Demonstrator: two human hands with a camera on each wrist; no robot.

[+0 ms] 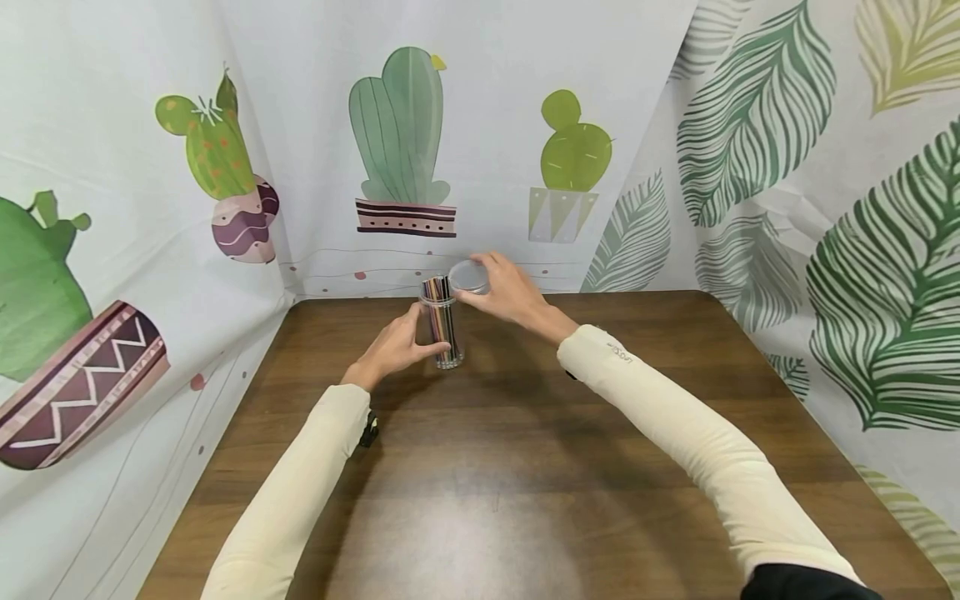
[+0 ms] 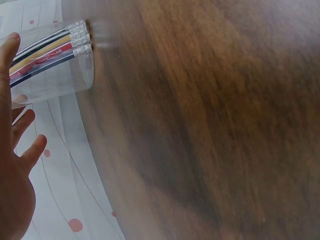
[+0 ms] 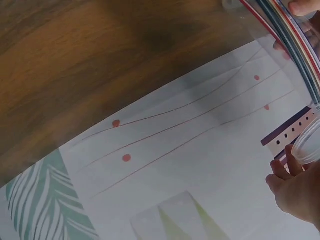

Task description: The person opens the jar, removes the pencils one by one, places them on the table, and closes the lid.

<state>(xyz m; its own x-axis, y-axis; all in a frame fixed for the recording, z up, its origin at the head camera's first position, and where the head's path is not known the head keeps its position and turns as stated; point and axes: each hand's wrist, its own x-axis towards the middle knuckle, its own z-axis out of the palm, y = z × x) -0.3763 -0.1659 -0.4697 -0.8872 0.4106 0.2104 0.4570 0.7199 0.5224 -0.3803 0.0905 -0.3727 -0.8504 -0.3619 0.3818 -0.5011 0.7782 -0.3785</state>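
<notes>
Near the table's back edge a clear plastic jar (image 1: 458,337) stands upright, packed with pencils (image 1: 436,289) whose tips reach its uncovered mouth. My left hand (image 1: 390,344) grips it from the left, thumb across the front and the other fingers behind. A round clear lid (image 1: 469,277) is held tilted just right of the mouth by my right hand (image 1: 513,292), pinched at its edge. The left wrist view shows pencils (image 2: 47,52) of several colours, their metal-banded ends at the jar's base. In the right wrist view the lid (image 3: 307,144) sits close to the pencil tips.
A brown wooden table (image 1: 480,467) with rounded back corners spreads in front of me. Behind it hangs a white cloth (image 1: 315,167) printed with cacti, and at the right a leaf-patterned cloth (image 1: 750,125) runs along the table's side.
</notes>
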